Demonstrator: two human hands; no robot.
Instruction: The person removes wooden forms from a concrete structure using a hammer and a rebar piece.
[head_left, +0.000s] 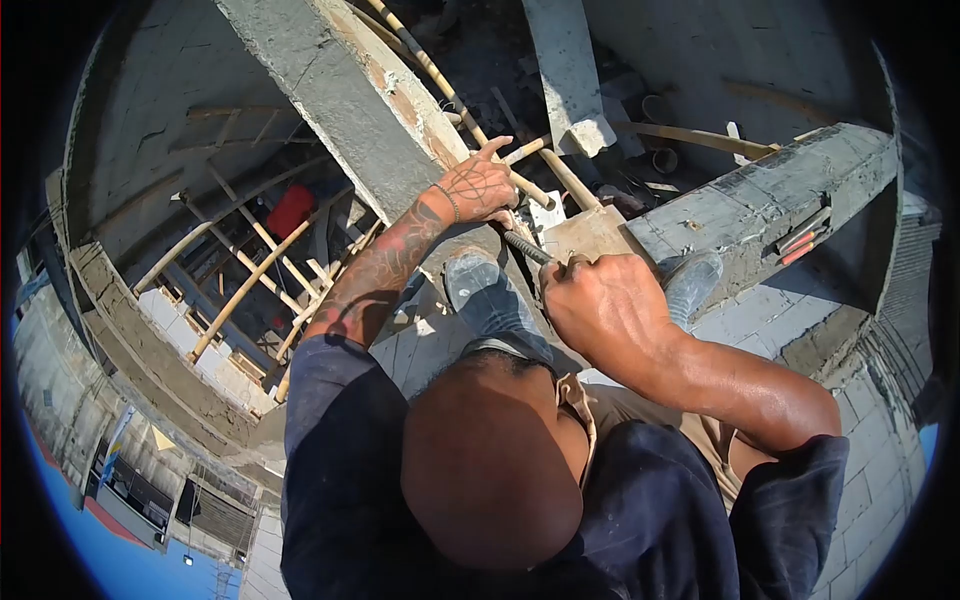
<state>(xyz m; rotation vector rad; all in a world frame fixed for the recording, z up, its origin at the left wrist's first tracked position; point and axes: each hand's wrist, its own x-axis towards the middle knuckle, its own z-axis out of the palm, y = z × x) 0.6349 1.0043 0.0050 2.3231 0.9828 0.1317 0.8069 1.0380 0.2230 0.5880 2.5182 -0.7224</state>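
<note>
My left hand, tattooed and with a band at the wrist, rests at the edge of a grey plastered concrete beam. Its index finger stretches forward; the other fingers are partly bent, with the thumb near the far end of a ribbed steel bar. Around the near end of that bar my right hand is closed in a fist. Below the hands, a blue-grey boot stands between the arms, and a second boot is farther right.
Bamboo poles cross the drop beyond the beam, with more bamboo framing at the lower left. A wide concrete beam extends right, with orange-handled tools at its side. Pale block masonry lies at right.
</note>
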